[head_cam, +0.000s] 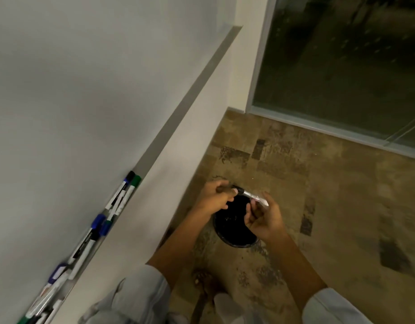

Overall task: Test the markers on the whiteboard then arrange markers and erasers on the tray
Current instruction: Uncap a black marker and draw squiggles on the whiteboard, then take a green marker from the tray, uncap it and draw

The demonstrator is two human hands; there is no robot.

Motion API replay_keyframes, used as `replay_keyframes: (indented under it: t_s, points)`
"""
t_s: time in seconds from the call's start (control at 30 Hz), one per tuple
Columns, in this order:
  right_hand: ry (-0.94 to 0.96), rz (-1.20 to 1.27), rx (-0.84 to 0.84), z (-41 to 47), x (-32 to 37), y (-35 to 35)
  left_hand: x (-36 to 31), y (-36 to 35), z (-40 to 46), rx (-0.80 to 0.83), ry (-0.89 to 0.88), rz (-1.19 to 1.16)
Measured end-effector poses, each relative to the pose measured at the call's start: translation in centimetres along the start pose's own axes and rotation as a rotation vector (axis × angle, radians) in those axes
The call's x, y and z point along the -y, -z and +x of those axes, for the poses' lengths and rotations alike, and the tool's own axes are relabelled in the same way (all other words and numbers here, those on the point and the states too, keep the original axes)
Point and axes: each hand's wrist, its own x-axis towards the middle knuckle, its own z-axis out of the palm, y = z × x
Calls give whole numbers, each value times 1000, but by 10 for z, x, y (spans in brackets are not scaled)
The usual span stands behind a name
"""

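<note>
Whiteboard fills the left: smooth, matte white, blank where visible. Below it a long narrow tray runs diagonally, grey ledge, bare at its far end. Floor is mottled brown stone, patchy. A round black bin sits on the floor under the hands, dark inside.

Row of markers lies in the tray's near end, white barrels, blue, green and black caps, crowded and overlapping. No erasers that I can make out.

Both hands are over the bin, sharing one marker: left hand curled closed on the dark cap end, right hand pinching the white barrel with fingers narrow. Blurry, so cap on or off is unclear.

Step, likely: capping or uncapping this marker, possibly a dud headed for the bin. Next calls for either dropping it or carrying it to the tray and lining it up with the rest.
</note>
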Motion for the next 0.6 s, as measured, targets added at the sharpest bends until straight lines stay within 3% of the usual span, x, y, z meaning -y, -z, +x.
replay_keyframes:
  t_s: [0.13,0.37,0.47,0.6]
  points:
    - [-142,119,-13,16,10,17,-10,4,7,-14,15,-41]
    - [-148,83,-8,35,6,-1,-12,54,9,-136,-26,-160]
    - [-158,-66,84,37,-9,-43,1,87,3,-279,-20,-194]
    - [-109,-449,292,24,-62,-127,37,153,-17,-557,38,-186]
